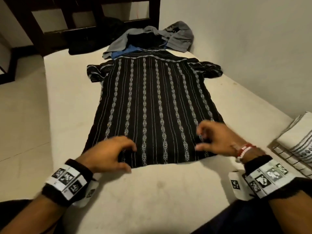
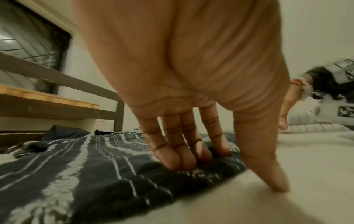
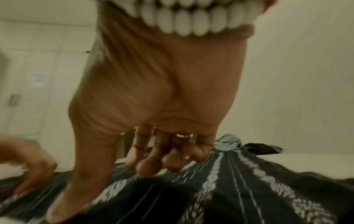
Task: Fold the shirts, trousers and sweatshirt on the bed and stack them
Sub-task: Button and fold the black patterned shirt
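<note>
A black shirt (image 1: 152, 102) with white patterned stripes lies flat on the bed (image 1: 67, 98), collar at the far end, sleeves spread. My left hand (image 1: 130, 158) is at the near left of the hem. In the left wrist view its fingertips (image 2: 182, 162) press on the shirt (image 2: 76, 174) and the thumb touches the mattress beside the edge. My right hand (image 1: 200, 140) is over the near right of the hem. Its fingers (image 3: 149, 166) hang loosely curled just above the shirt (image 3: 249, 189), with the thumb reaching down to the cloth. Neither hand holds anything.
Beyond the collar lies a heap: a grey sweatshirt (image 1: 179, 38), a blue garment (image 1: 126, 51) and dark clothes (image 1: 94, 41). A dark wooden headboard (image 1: 67, 19) stands behind. The wall runs along the right. Folded white patterned cloth (image 1: 297, 137) lies at my right.
</note>
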